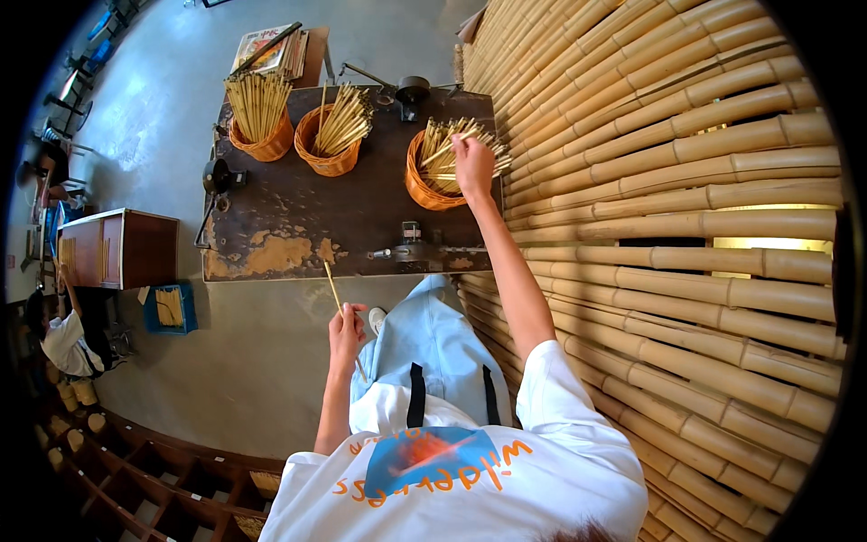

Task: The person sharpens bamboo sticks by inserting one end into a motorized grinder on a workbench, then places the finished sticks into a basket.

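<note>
My left hand (345, 332) is closed round a thin bamboo stick (333, 284), held slanting in front of the table's near edge. Over the right wicker basket (426, 192), my right hand (474, 165) pinches the end of a bamboo stick (442, 149); its other end runs down among the rest. A bundle of similar sticks (441, 135) fills that basket and leans out over its rim. Two more wicker baskets, one at the far left (264, 144) and one in the middle (330, 164), hold upright bundles of sticks.
The dark worn table (334, 208) carries small clamp-like metal devices at its near edge (411, 237), left edge (218, 177) and far edge (413, 88). A bamboo-pole wall (677, 199) borders the right. Leftward stand a wooden cabinet (122, 248), a blue crate (185, 307) and another person (70, 343).
</note>
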`<state>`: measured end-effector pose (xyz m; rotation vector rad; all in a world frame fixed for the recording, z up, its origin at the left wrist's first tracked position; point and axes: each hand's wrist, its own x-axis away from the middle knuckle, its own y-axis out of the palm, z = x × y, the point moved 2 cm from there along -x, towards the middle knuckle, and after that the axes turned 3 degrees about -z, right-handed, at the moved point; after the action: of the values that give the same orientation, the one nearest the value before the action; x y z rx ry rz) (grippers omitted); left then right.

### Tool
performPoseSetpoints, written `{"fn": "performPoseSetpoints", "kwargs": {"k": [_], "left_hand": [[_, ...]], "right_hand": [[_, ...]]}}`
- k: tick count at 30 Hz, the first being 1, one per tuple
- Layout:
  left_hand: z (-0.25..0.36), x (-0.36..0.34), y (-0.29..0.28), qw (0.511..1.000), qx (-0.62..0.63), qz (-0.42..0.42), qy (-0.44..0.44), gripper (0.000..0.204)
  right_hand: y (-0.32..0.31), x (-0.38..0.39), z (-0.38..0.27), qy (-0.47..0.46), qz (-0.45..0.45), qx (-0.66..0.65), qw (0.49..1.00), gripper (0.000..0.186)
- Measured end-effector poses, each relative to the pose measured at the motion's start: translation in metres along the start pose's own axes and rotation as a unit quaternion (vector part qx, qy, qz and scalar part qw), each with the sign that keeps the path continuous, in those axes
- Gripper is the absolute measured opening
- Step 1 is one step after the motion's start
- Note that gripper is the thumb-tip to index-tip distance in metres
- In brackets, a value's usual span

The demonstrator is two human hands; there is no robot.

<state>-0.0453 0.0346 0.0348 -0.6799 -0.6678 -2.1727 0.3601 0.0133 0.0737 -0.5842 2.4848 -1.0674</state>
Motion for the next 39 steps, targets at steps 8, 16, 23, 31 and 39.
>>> {"fn": "performPoseSetpoints", "kwargs": {"k": [8, 16, 23, 31, 39], "left_hand": [[0.004, 0.012, 0.005, 0.998, -0.015, -0.013, 0.062, 0.046], [-0.002, 0.008, 0.054, 0.987, -0.098, -0.06, 0.108, 0.054], [-0.026, 0.0, 0.017, 0.981, -0.186, -0.007, 0.062, 0.055], [-0.002, 0.004, -0.058, 0.981, -0.168, 0.061, 0.07, 0.056], [-0.009, 0.002, -0.05, 0.987, -0.109, 0.078, 0.085, 0.048]], "right_hand": [[-0.028, 0.097, -0.054, -0.018, -0.007, -0.105, 0.994, 0.022], [0.017, 0.317, -0.072, 0.272, -0.365, -0.495, 0.74, 0.031], [0.022, 0.386, 0.036, 0.234, -0.167, -0.173, 0.942, 0.032], [0.091, 0.372, 0.098, 0.238, -0.149, -0.074, 0.957, 0.03], [0.1, 0.38, 0.103, 0.254, -0.121, -0.081, 0.956, 0.032]]}}
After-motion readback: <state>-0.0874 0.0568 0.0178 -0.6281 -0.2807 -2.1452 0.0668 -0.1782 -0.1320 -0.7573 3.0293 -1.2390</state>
